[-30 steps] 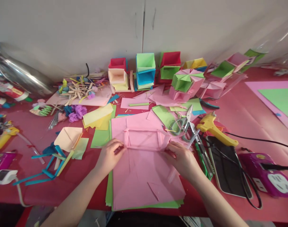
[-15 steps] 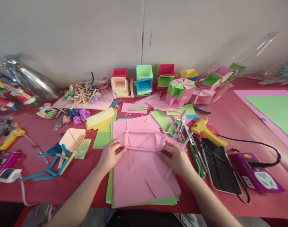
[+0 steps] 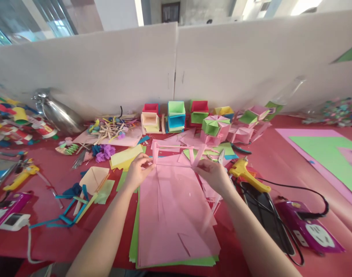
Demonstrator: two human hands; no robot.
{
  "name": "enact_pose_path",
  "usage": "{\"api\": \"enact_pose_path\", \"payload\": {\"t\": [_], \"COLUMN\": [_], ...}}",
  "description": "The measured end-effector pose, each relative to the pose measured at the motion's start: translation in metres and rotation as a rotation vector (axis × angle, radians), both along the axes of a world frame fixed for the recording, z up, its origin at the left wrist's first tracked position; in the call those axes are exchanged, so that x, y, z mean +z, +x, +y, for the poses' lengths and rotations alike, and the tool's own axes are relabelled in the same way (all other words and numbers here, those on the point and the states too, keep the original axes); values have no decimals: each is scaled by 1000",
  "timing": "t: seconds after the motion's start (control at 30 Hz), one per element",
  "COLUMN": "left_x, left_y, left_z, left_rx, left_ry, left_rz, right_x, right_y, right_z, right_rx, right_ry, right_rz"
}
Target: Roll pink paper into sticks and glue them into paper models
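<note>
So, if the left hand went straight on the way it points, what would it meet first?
The left hand would first meet the pink paper frame it holds; beyond that, depth is unclear.

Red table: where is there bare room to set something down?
The red table is bare between the rightmost yellow glue gun and the pink-and-green sheets, and between the blue strips and front edge. Crowded: along the back panel, around the paper boxes, and by the right hand and scissors.

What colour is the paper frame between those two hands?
Pink; the paper frame shows best in the head view.
</note>
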State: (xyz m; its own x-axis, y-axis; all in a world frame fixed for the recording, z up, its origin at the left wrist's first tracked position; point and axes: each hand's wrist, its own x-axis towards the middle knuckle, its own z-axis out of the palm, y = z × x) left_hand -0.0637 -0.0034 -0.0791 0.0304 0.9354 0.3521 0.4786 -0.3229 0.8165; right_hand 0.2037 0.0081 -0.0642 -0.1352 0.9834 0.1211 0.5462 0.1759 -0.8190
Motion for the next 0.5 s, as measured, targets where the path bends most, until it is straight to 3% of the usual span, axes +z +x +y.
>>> {"api": "enact_pose_path", "payload": {"t": [0.17, 0.37, 0.5], "left_x": [-9, -25, -26], "left_y": [9, 22, 28], "left_z": [16, 6, 3], "left_rx": [-6, 64, 101], "left_ry": [-31, -162, -223], "left_rz": [-155, -331, -410], "right_x": [-7, -15, -19], "right_y": [5, 11, 14], "right_z": [11, 9, 11], "right_rx": [-45, -64, -84], "right_ry": [-46, -119, -153], "right_rz": [103, 273, 376]}}
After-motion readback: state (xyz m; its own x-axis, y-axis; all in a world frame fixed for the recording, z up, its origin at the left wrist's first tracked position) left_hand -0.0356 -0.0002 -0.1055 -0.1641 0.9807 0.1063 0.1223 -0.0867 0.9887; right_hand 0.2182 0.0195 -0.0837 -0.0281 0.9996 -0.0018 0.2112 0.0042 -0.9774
